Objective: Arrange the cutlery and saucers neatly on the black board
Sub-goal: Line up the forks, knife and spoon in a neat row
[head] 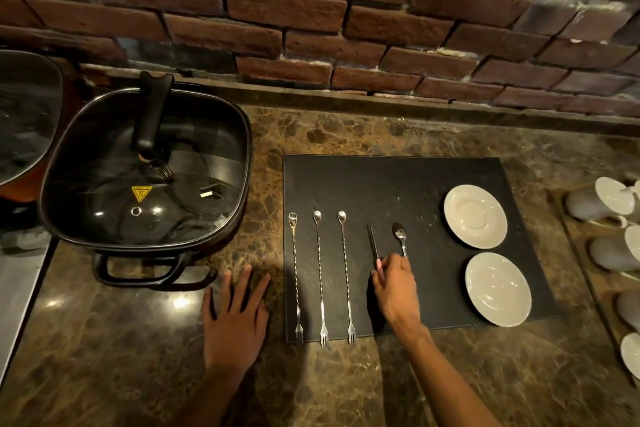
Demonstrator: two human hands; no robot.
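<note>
1. The left hand [235,315] lies flat, fingers spread, on the marble counter [138,357] – it holds nothing.
2. The right hand [396,288] rests on the black board [398,184], fingers curled around the lower ends of a dark knife [372,239] and a teaspoon [400,236].
3. Between the hands lie three long twisted bar spoons [320,274], side by side.
4. Right of the right hand sit two white saucers [475,216] – one beyond the other.

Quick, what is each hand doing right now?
Left hand: open, flat on the countertop.
Right hand: closed on a dark utensil beside the teaspoon.
</note>
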